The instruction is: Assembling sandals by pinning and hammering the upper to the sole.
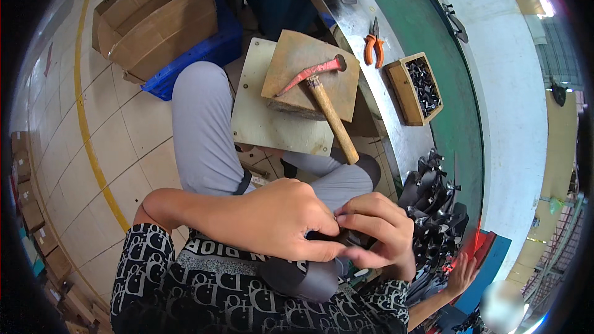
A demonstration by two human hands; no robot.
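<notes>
My left hand (278, 219) and my right hand (377, 229) meet close to my chest, fingers pinched on a small dark piece (328, 236) between them. Most of that piece is hidden by my fingers. A dark rounded part (306, 278) lies in my lap just under the hands. On my knees rests a pale board (266, 117) with a wooden block (294, 62) on it. A hammer with a red head and a wooden handle (328, 114) lies across the block, untouched.
Orange-handled pliers (373, 48) and a wooden box of small dark parts (414, 86) sit on the metal bench. A pile of black parts (433, 204) lies at my right. Another person's hand (461, 272) reaches in there. An open carton (154, 18) stands on a blue crate.
</notes>
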